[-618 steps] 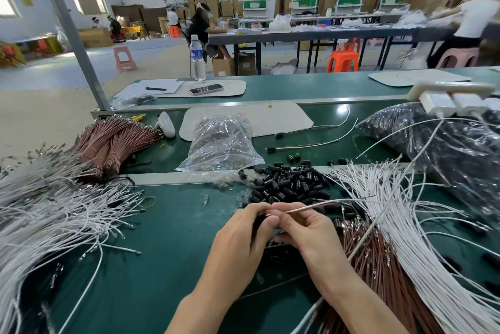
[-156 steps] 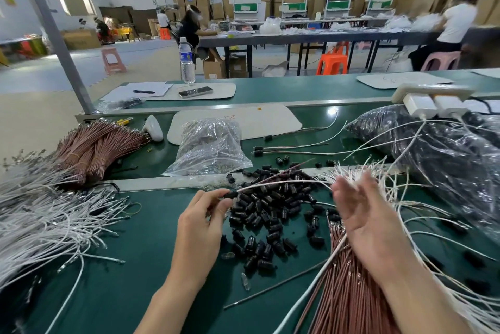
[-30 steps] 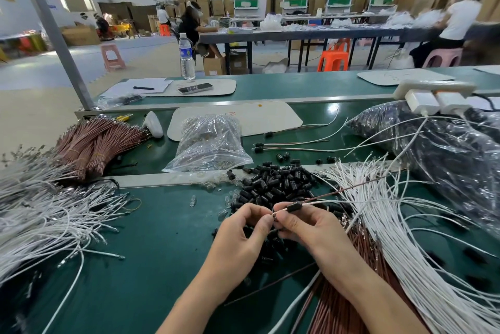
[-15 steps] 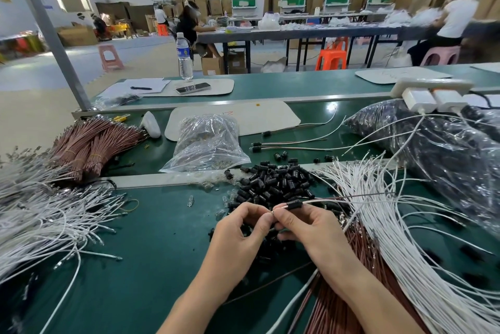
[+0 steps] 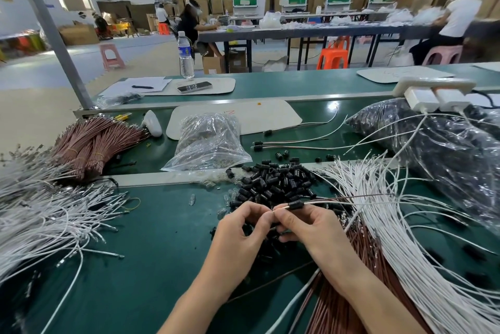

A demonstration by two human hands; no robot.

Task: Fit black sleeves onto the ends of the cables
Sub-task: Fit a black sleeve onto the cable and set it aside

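- Nearest you, the brown cables (image 5: 349,304) lie in a sheaf under your right forearm on the worktop (image 5: 151,247), their long axes running away from you.
- Your left grip (image 5: 243,228) is closed to a fingertip pinch on the end of the cable (image 5: 324,201). Your right grip (image 5: 305,225) pinches the same cable just beside it and holds nothing else.
- The cable sits just above the worktop. Its long axis runs roughly left to right, with the tip pointing left and the tail trailing over the white cables (image 5: 400,225).
- The black sleeve (image 5: 295,204) is threaded on the cable in line with it, touching your right fingers. It is a little back from the tip, so it looks not yet seated.
- Expect the cable to be light, thin and limp. It will likely buckle if pushed from far back, so hold it close behind the sleeve. The sleeve looks small and smooth, so pinch its sides firmly.
- Beyond your hands, the loose sleeves (image 5: 276,179) are heaped and point every way.
- Farther off, the sleeved cables (image 5: 292,141) lie with their black ends to the left.
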